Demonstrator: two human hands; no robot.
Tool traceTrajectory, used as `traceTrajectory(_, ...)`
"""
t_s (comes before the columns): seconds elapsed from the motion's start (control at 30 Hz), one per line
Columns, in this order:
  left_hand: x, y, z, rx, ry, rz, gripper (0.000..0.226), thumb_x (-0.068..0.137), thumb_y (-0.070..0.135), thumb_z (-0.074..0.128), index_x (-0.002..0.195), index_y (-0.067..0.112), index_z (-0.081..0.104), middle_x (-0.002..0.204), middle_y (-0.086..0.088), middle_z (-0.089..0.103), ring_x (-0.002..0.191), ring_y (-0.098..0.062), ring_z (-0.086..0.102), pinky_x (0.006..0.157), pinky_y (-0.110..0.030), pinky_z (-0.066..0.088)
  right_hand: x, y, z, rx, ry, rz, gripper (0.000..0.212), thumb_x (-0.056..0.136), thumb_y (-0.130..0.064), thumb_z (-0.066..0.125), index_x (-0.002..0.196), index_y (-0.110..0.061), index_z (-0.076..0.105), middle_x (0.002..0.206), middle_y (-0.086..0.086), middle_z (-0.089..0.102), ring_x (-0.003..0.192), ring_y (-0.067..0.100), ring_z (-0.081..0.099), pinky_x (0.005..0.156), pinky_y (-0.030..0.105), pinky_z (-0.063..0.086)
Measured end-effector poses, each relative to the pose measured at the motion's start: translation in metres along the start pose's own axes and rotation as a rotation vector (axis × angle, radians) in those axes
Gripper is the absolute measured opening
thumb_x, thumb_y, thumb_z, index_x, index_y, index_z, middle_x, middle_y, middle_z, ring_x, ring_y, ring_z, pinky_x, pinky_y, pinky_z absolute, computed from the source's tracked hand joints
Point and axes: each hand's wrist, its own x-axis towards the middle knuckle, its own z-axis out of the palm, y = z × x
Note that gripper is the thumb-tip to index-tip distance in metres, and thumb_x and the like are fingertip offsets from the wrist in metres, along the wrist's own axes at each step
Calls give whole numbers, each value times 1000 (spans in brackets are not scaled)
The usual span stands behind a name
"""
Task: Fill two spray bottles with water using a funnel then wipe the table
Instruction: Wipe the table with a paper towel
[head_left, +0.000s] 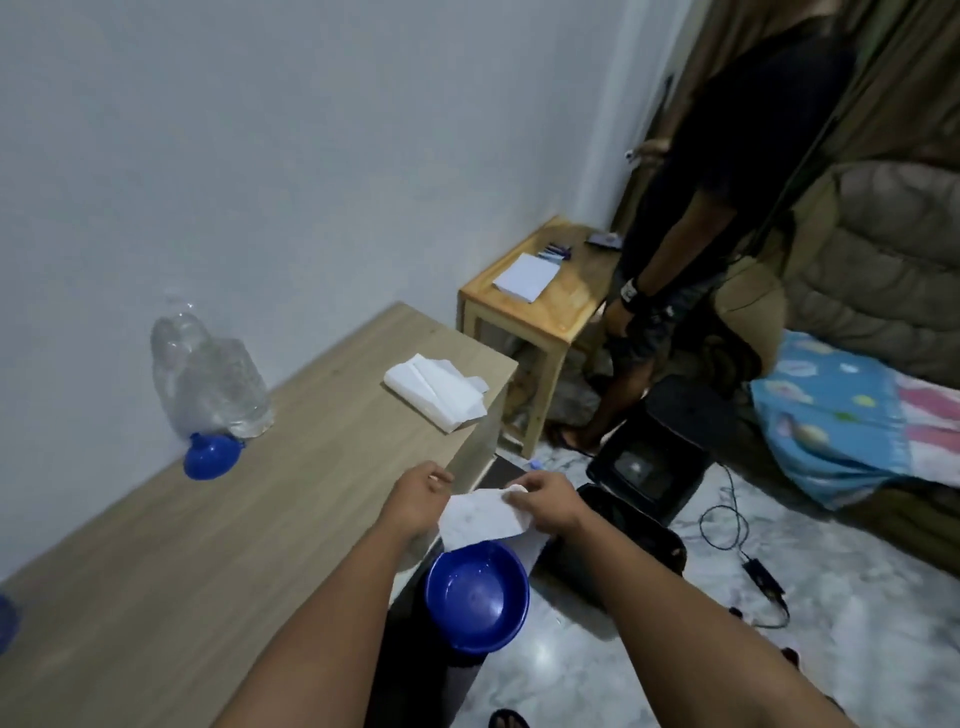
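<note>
We held a crumpled, damp-looking white paper tissue (485, 517) between our two hands, off the near edge of the long pale wood-grain table (208, 561) and just above a round blue plastic basin (475, 603) that sat lower down beside the table. Our right hand (545, 499) pinched the tissue's upper right corner between thumb and fingertips. Our left hand (415, 493) was at the tissue's left edge with its fingers loosely curled; we could not tell whether it truly gripped the paper or only steadied it.

On the table, a large clear plastic water bottle (208, 379) stood near the wall, with a small blue plastic funnel (212, 454) lying on its side against its base. Farther along lay a folded stack of clean white tissues (434, 392). No spray bottle was plainly in view; a blue blur at the far left edge could not be identified.

We judged the filling finished, since the funnel lay aside and a used tissue was in hand. The wiping looked under way or nearly done: the tabletop showed no obvious puddles, though the blur hid small drops. What seemed left was dropping this tissue and perhaps one more pass with a fresh sheet.
</note>
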Motion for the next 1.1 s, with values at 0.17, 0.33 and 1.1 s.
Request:
traceTrajectory(0.17,-25,41,35,-94,-211,-13,8,93,21,68,101,18,70,92,-6,72,81,-22,68,76,-39,61,-65,34,-37,390,143,216,25,98,-11,73,115,7,72,88,16,70,65,19,63,49,23,49)
traceTrajectory(0.33,-52,75,87,-200,-504,-94,34,91,30,76,119,17,63,103,-3,70,90,-17,67,52,-21,54,-96,76,-62,541,279,265,18,98,-14,73,110,-2,78,103,22,75,82,28,68,67,36,54)
traceTrajectory(1.1,156,83,427,-239,-463,-534,34,96,11,63,130,14,61,101,-18,69,83,-29,64,80,-43,56,93,305,-196,763,367,716,14,96,-6,64,107,-15,62,105,12,66,88,27,66,81,40,63)
